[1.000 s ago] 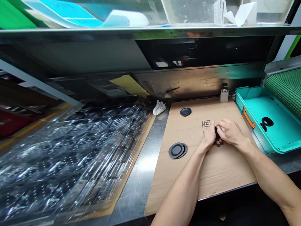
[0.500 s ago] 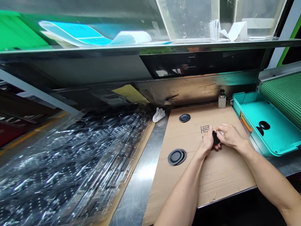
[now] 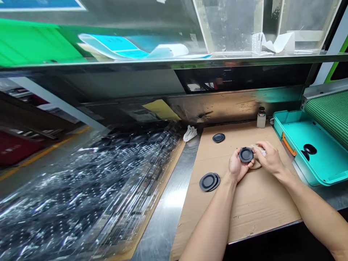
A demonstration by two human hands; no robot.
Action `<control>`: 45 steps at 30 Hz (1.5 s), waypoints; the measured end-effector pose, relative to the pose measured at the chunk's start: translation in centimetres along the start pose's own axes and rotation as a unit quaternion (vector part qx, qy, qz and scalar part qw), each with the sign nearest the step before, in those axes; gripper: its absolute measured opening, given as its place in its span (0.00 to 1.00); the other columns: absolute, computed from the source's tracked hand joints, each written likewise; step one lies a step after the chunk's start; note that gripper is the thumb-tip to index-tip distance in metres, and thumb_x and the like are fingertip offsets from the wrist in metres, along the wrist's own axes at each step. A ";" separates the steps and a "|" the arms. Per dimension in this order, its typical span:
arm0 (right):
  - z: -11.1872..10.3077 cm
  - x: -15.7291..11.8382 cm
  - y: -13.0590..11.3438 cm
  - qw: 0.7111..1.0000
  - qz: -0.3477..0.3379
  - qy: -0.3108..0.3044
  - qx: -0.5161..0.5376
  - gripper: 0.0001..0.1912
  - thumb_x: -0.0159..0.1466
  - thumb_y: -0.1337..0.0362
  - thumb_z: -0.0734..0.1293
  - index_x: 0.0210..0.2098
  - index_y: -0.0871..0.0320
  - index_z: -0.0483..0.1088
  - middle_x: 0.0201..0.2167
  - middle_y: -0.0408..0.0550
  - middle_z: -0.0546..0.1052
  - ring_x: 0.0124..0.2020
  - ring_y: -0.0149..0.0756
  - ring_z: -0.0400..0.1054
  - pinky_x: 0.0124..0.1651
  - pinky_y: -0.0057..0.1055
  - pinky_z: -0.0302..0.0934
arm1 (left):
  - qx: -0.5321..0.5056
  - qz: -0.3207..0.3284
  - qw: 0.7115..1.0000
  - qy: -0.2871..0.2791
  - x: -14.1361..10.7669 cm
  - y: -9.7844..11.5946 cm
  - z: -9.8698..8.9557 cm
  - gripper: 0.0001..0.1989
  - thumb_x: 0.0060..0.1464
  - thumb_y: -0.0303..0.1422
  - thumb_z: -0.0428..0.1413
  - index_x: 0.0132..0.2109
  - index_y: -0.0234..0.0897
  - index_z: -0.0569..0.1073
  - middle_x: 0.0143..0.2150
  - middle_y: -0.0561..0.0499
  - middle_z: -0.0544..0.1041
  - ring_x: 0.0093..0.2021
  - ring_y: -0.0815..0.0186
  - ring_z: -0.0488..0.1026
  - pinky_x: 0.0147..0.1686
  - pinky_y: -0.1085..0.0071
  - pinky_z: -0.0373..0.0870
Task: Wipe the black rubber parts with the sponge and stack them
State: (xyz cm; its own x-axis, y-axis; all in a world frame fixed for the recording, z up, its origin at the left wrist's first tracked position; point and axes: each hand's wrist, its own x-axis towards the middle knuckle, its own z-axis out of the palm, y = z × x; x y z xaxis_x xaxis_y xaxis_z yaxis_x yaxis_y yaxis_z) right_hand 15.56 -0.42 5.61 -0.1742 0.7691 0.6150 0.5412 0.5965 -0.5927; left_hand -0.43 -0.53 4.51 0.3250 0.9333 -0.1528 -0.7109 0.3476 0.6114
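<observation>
My left hand point(image 3: 237, 167) is closed around a round black plastic cap point(image 3: 246, 154), its ringed, dished face turned up toward me. Just to the right, my right hand point(image 3: 269, 156) pinches a crumpled white cloth point(image 3: 260, 150) close to the cap's edge. Both hands are above a brown cardboard sheet point(image 3: 209, 156). Two more black discs point(image 3: 208, 182) overlap on the cardboard left of my left forearm. A single black disc point(image 3: 218, 137) lies farther back.
A small bottle with a dark top point(image 3: 261, 117) stands at the back. On the right is a teal tray point(image 3: 326, 145) holding black discs, beside a green conveyor belt point(image 3: 328, 112). Clear plastic packaging with dark parts point(image 3: 103, 195) covers the left. A metal shelf point(image 3: 152, 64) crosses above.
The cap in my left hand has turned from nearly edge-on to face-up. My right hand has drawn slightly away from it, and the white cloth shows more. The view has shifted a little.
</observation>
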 end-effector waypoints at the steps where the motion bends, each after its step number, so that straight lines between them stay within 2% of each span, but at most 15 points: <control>1: 0.4 -0.3 -0.1 1.000 -0.005 -0.016 -0.008 0.09 0.71 0.61 0.65 0.46 0.54 0.74 0.44 0.50 0.79 0.45 0.40 0.74 0.48 0.34 0.67 | -0.002 -0.001 1.000 -0.003 0.1 -0.3 0.1 0.24 0.67 0.40 0.41 0.41 0.29 0.76 0.29 0.43 0.76 0.23 0.65 0.69 0.20 0.73 0.59; 4: 1.5 -1.0 -0.5 0.998 -0.002 -0.038 -0.049 0.09 0.71 0.63 0.63 0.44 0.55 0.74 0.44 0.51 0.78 0.44 0.40 0.74 0.46 0.33 0.66 | -0.002 0.005 1.000 0.007 0.3 -1.3 0.4 0.22 0.67 0.41 0.44 0.37 0.31 0.76 0.26 0.47 0.73 0.22 0.67 0.67 0.19 0.74 0.56; 8: 2.0 -1.3 -1.3 0.997 -0.012 -0.048 -0.058 0.09 0.71 0.64 0.61 0.42 0.55 0.73 0.40 0.50 0.77 0.41 0.38 0.73 0.44 0.31 0.65 | 0.000 0.046 0.996 0.074 0.4 -2.0 0.4 0.16 0.63 0.40 0.53 0.31 0.34 0.73 0.25 0.50 0.74 0.25 0.68 0.70 0.22 0.74 0.61; 12: 1.4 -1.2 -1.2 0.988 -0.041 -0.135 -0.061 0.07 0.68 0.67 0.63 0.39 0.54 0.73 0.41 0.49 0.77 0.41 0.37 0.72 0.41 0.30 0.64 | 0.021 0.037 0.997 0.060 0.4 -1.9 0.2 0.19 0.64 0.43 0.50 0.37 0.31 0.76 0.27 0.49 0.76 0.23 0.70 0.68 0.21 0.74 0.59; 14: 1.2 -1.1 -1.1 0.986 -0.005 -0.122 -0.115 0.07 0.69 0.66 0.62 0.39 0.55 0.74 0.41 0.50 0.77 0.39 0.38 0.72 0.39 0.30 0.62 | 0.034 0.034 0.997 0.054 0.4 -2.0 0.2 0.20 0.65 0.44 0.50 0.35 0.32 0.75 0.25 0.51 0.73 0.20 0.71 0.64 0.18 0.75 0.54; 16: 1.1 -0.9 -1.1 0.983 0.024 -0.099 -0.153 0.09 0.71 0.65 0.61 0.40 0.56 0.73 0.40 0.51 0.76 0.37 0.38 0.71 0.38 0.30 0.61 | 0.040 0.044 0.995 0.078 0.6 -2.1 0.3 0.19 0.64 0.44 0.52 0.31 0.35 0.71 0.22 0.54 0.70 0.19 0.72 0.62 0.18 0.76 0.52; 18: 1.1 -0.7 -1.2 0.983 0.007 -0.119 -0.139 0.08 0.71 0.65 0.61 0.40 0.55 0.73 0.40 0.50 0.77 0.38 0.37 0.71 0.39 0.29 0.61 | 0.043 0.052 0.991 0.113 0.7 -2.3 0.3 0.19 0.63 0.45 0.54 0.29 0.36 0.68 0.21 0.56 0.67 0.19 0.73 0.62 0.18 0.76 0.54; 20: 1.1 -0.7 -1.2 0.981 -0.012 -0.153 -0.118 0.07 0.70 0.66 0.63 0.40 0.54 0.73 0.41 0.48 0.77 0.39 0.36 0.71 0.40 0.28 0.61 | 0.048 0.046 0.991 0.117 0.7 -2.4 0.2 0.20 0.63 0.47 0.54 0.30 0.36 0.68 0.22 0.55 0.68 0.19 0.73 0.63 0.19 0.76 0.55; 24: 1.0 -0.8 -1.0 0.980 0.043 -0.116 -0.158 0.07 0.70 0.64 0.63 0.39 0.54 0.73 0.39 0.48 0.77 0.36 0.36 0.71 0.37 0.28 0.60 | 0.064 0.020 0.995 0.075 0.6 -2.7 0.2 0.22 0.65 0.49 0.51 0.31 0.35 0.69 0.23 0.54 0.69 0.19 0.73 0.63 0.17 0.77 0.53; 28: 1.3 -1.0 -0.5 0.989 0.005 -0.118 -0.085 0.06 0.69 0.65 0.63 0.40 0.53 0.74 0.40 0.47 0.77 0.38 0.36 0.72 0.40 0.28 0.62 | 0.032 0.010 0.997 0.073 0.3 -1.9 0.3 0.20 0.67 0.45 0.50 0.32 0.35 0.68 0.23 0.54 0.68 0.20 0.72 0.63 0.18 0.76 0.56; 33: 0.4 -0.3 0.5 0.999 0.017 0.010 -0.030 0.09 0.72 0.62 0.63 0.41 0.56 0.74 0.39 0.50 0.77 0.41 0.38 0.72 0.45 0.31 0.64 | 0.005 -0.023 1.000 0.012 -0.2 -0.1 -0.1 0.20 0.68 0.47 0.47 0.48 0.35 0.72 0.35 0.46 0.77 0.24 0.68 0.70 0.20 0.75 0.61; 35: 0.1 -0.1 0.3 0.999 0.005 0.030 -0.021 0.10 0.72 0.61 0.62 0.42 0.56 0.74 0.40 0.51 0.77 0.42 0.38 0.72 0.46 0.32 0.65 | 0.028 -0.011 0.999 0.019 -0.2 -0.1 -0.3 0.24 0.66 0.53 0.49 0.47 0.35 0.72 0.34 0.47 0.77 0.22 0.70 0.68 0.18 0.76 0.57; 40: 0.7 -0.7 -1.5 0.999 -0.032 -0.029 -0.025 0.12 0.73 0.60 0.60 0.44 0.55 0.75 0.41 0.51 0.77 0.41 0.38 0.73 0.45 0.32 0.66 | 0.116 0.022 0.991 0.066 0.2 -2.3 -0.1 0.34 0.57 0.66 0.48 0.31 0.37 0.66 0.20 0.56 0.64 0.15 0.74 0.57 0.15 0.77 0.45; 42: 1.3 -1.1 -2.0 0.999 -0.024 -0.033 -0.022 0.12 0.73 0.61 0.60 0.44 0.55 0.75 0.41 0.51 0.77 0.41 0.37 0.73 0.45 0.32 0.67 | 0.125 0.042 0.987 0.091 0.2 -3.0 0.1 0.34 0.55 0.67 0.49 0.30 0.38 0.66 0.19 0.57 0.63 0.16 0.73 0.59 0.16 0.77 0.48; 45: 1.7 -1.4 -2.2 0.997 -0.035 -0.058 0.027 0.11 0.72 0.62 0.61 0.43 0.54 0.75 0.40 0.50 0.77 0.41 0.36 0.73 0.45 0.31 0.67 | 0.113 0.061 0.987 0.096 0.2 -3.2 0.3 0.34 0.55 0.67 0.49 0.31 0.37 0.70 0.21 0.54 0.68 0.23 0.69 0.68 0.22 0.74 0.61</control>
State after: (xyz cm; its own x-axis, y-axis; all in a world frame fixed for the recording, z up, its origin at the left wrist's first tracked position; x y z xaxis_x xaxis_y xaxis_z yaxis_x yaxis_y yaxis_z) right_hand 13.19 -2.47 5.18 -0.3046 0.7451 0.5933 0.4793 0.6582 -0.5805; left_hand 2.06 -1.52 2.76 0.1059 0.9745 -0.1980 -0.5740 0.2225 0.7881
